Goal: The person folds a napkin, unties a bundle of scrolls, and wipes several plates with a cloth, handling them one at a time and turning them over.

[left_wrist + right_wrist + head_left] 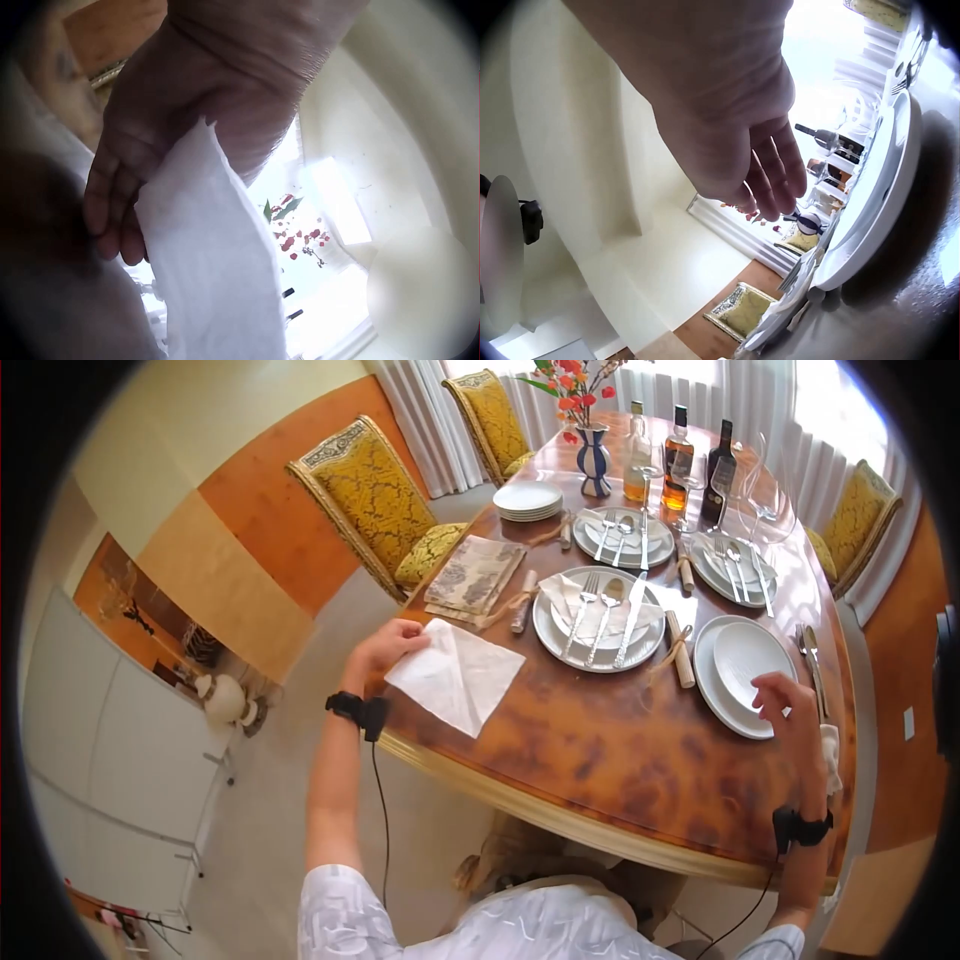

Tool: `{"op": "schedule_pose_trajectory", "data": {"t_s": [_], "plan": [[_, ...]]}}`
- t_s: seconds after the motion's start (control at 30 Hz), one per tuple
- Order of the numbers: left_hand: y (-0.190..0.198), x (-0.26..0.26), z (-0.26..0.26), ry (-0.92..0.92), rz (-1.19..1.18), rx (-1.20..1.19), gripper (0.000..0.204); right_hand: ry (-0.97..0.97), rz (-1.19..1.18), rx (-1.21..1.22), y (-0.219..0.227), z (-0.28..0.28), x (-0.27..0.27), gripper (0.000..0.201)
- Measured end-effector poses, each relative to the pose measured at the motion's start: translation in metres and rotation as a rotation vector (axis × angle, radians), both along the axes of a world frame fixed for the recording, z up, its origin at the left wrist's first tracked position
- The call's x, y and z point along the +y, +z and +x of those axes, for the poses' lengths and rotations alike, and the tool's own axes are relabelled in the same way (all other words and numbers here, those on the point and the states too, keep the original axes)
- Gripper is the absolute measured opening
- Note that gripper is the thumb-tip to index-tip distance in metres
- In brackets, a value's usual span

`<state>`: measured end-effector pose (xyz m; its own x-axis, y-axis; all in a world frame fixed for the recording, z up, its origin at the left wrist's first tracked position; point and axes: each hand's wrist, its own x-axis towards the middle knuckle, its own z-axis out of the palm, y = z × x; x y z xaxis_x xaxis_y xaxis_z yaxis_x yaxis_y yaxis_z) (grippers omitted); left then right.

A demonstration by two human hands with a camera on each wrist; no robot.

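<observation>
On the counter [600,750] we locate the large plate [721,701] near the right hand [790,708], its fingers loosely bent, holding nothing. The white napkin [462,680], at the near left, without clear long axis, extends rightward from the left hand [388,646], the nearer hand, whose fingers pinch its edge.
</observation>
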<state>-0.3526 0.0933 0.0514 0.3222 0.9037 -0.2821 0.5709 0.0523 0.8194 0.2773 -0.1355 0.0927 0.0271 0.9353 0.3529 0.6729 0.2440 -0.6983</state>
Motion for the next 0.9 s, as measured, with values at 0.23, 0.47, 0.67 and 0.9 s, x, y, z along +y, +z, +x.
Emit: {"op": "schedule_pose_trajectory", "data": {"t_s": [0.23,0.47,0.67,0.9], "plan": [[-0.018,0.042,-0.051,0.061,0.233,0.113,0.023,0.055,0.067,-0.018,0.053,-0.048,0.012,0.014],[0.001,0.032,-0.040,0.239,0.630,0.174,0.022,0.082,0.121,-0.009,0.054,-0.049,0.013,0.013],[0.068,-0.012,0.086,-0.060,0.470,-0.069,0.017,-0.088,0.056,0.102,0.045,-0.014,0.012,0.012],[0.043,-0.060,0.278,-0.287,0.394,-0.497,0.016,-0.266,0.200,0.303,-0.026,0.068,0.029,0.017]]}}
